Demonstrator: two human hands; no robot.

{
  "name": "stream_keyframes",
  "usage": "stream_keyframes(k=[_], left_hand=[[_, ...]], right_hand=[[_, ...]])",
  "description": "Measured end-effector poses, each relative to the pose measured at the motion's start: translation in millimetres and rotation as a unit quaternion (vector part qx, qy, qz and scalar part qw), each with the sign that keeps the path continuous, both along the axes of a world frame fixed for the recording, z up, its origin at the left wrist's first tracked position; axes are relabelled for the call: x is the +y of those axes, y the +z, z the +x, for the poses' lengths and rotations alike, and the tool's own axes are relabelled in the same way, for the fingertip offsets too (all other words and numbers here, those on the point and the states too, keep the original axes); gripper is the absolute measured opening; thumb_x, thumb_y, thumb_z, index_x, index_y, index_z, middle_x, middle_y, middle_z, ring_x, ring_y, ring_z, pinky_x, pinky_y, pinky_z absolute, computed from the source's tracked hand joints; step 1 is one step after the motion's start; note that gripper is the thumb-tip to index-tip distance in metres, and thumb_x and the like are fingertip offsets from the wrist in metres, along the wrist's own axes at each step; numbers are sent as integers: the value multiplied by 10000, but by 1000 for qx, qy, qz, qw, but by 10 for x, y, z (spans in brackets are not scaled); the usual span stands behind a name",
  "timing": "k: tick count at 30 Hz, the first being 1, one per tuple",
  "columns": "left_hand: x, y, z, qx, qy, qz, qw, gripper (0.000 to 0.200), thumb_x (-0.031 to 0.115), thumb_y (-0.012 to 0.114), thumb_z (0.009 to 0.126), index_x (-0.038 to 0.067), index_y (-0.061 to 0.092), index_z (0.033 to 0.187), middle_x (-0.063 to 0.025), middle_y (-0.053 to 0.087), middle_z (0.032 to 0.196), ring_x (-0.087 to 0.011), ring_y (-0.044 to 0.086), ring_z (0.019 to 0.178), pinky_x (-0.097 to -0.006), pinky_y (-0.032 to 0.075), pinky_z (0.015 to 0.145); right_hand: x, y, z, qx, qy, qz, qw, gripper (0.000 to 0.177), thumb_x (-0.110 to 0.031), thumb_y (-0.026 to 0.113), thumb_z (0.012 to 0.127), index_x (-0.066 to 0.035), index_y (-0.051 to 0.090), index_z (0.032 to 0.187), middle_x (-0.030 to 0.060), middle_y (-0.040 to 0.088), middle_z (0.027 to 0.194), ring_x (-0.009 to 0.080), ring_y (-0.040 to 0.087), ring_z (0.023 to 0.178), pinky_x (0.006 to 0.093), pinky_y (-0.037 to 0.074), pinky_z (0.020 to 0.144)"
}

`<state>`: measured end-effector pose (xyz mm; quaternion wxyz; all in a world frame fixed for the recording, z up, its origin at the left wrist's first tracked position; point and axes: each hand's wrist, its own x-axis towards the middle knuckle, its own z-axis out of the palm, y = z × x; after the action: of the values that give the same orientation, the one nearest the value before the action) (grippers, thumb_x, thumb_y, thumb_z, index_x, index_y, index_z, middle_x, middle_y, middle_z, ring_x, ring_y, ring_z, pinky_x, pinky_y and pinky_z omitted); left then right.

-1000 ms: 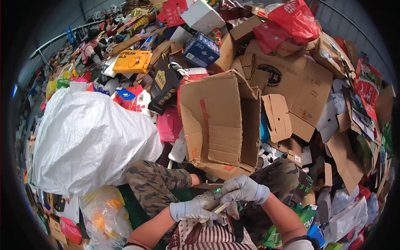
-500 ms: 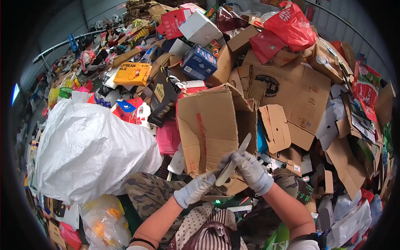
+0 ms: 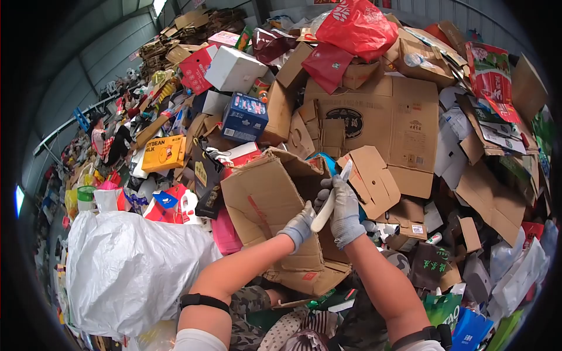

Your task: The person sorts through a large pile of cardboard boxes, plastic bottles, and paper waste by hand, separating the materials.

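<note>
White strip [image 3: 323, 215], flat and pale, stood tilted at the centre of the frame, its upper end reaching past the torn rim of a brown cardboard box [image 3: 263, 199]. The right hand [image 3: 345, 213], in a grey glove, was closed around the strip's middle. The left hand [image 3: 298, 225], also gloved, had its fingers curled at the strip's lower end and lay against the box wall; whether it gripped the strip I could not tell. A big white sack [image 3: 129, 269] filled the lower left. Behind the box rose a heap of flattened cardboard, with a blue box [image 3: 244, 117] above it, a yellow carton [image 3: 163, 153] to the left and a red bag [image 3: 357, 26] at the top.
</note>
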<state>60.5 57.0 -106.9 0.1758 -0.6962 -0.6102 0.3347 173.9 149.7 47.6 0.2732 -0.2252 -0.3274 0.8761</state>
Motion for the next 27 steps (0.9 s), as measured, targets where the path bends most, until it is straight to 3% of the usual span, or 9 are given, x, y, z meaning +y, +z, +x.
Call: stream_keyframes(k=[5,8,11,13,17,19,22,23,27], left_hand=[[288,-575,133,-63,116,-110,985,406,193,473,890,86,516,1279,-84,522,1283,-318,543,1084,-518,459,757],[80,535,334,-125,147,-180,965,251,187,551,833,121,680,1039,-30,673,994,-236,643,877,-414,475,674],[-241,834,97,-127,161,-113,972,156,205,615,765,153,723,865,-32,693,808,-209,666,812,-369,515,644],[-409,1294,3,-160,210,-135,955,199,284,677,708,189,711,880,-36,689,852,-216,659,824,-371,513,682],[-815,1925,-160,-304,319,57,896,435,420,724,655,166,676,1005,-69,675,933,-275,639,879,-394,491,776],[-1075,2145,-241,-403,326,211,829,488,456,730,650,153,672,1029,-95,672,930,-307,627,889,-393,484,789],[-1333,2278,-310,-635,337,389,576,373,247,789,699,81,676,1013,-31,687,936,-113,616,854,-280,478,777],[-1376,2264,-373,-689,323,426,489,361,213,789,714,49,671,1014,-22,683,935,-76,596,851,-259,475,773],[-1469,2246,-341,-751,242,536,300,375,238,767,750,-4,650,1010,-36,666,926,-92,591,825,-245,476,758]], right_hand=[[101,-76,58,-23,74,-68,995,326,-366,501,921,-44,556,900,53,566,638,187,541,528,318,477,524],[198,-99,129,18,128,-44,991,296,-392,528,894,-99,533,929,8,526,640,181,514,555,328,453,522],[316,-30,274,-21,81,77,994,345,-448,530,885,-107,536,936,2,525,644,155,498,544,295,445,524],[410,68,418,-15,57,108,992,338,-421,515,902,-88,538,952,10,542,647,148,527,548,291,451,509],[723,18,699,7,-41,158,987,316,-399,509,913,-89,541,963,-16,518,630,117,494,527,264,426,490],[1045,-90,879,18,-101,147,984,315,-396,516,912,-89,551,973,-30,495,622,99,479,525,255,419,488],[1384,-194,1155,16,-232,79,969,269,-375,553,897,-112,583,942,-60,477,617,67,456,522,225,405,477],[1506,-308,1194,37,-219,57,973,252,-365,556,896,-117,586,929,-63,480,613,64,455,516,221,404,473],[1454,-430,1192,62,-183,-2,981,203,-332,575,891,-132,603,873,-80,486,581,57,465,492,214,407,451]])
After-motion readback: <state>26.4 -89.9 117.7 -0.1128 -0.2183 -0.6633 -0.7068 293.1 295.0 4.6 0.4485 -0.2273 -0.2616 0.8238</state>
